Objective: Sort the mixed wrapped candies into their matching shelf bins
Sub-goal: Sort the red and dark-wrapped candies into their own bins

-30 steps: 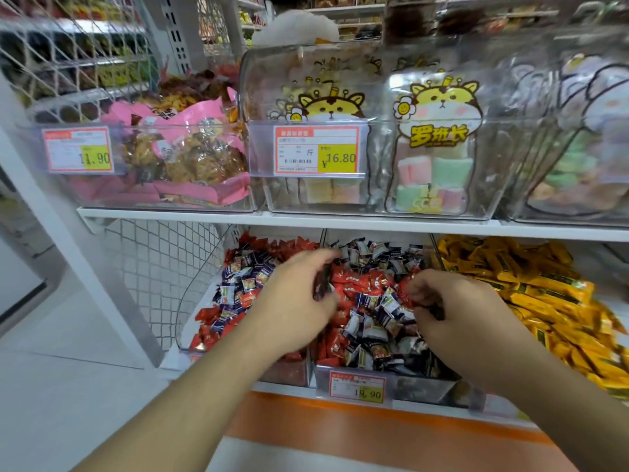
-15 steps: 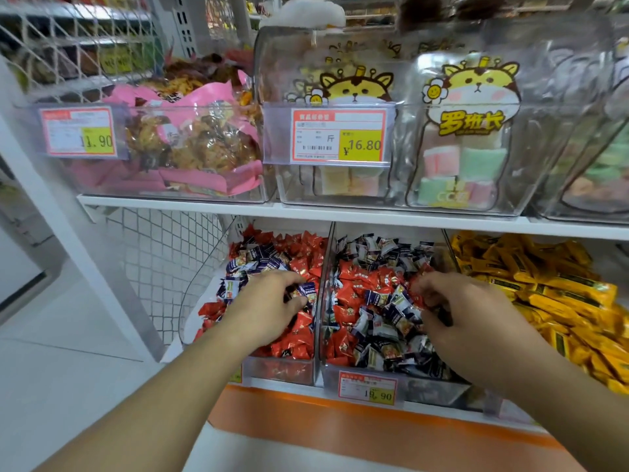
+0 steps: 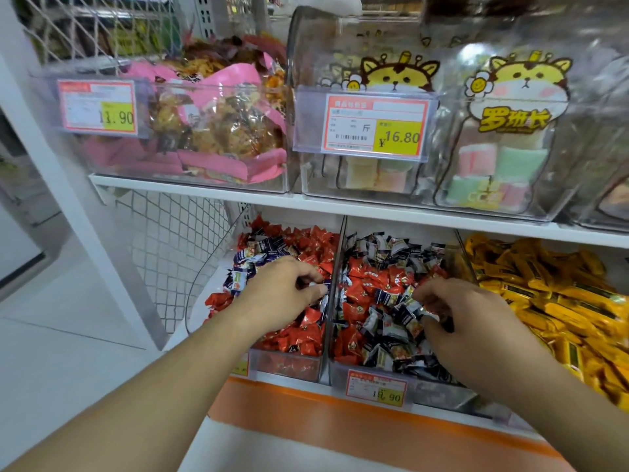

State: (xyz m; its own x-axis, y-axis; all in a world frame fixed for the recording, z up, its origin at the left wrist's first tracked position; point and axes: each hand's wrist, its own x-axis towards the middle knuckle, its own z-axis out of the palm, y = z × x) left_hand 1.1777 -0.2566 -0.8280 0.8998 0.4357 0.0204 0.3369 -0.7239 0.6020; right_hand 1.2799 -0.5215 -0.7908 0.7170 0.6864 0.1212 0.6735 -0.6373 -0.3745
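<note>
Left hand point(image 3: 279, 294) now in the left bin point(image 3: 289, 364), both hands' fingers point(image 3: 308, 275) still pinching candies point(image 3: 384, 296).

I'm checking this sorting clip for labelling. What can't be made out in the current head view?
- What the left hand holds: curled fingers hide it.
- Whether the right hand pinches a dark candy: fingertips cover it.
- Left bin's price tag: behind the forearm.
- Yellow candy bin: cut off by the right edge.

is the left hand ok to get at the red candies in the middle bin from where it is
Probably yes: the left hand sits beside the low clear divider, and the red candies lie uncovered just across it, away from the right hand.
</note>
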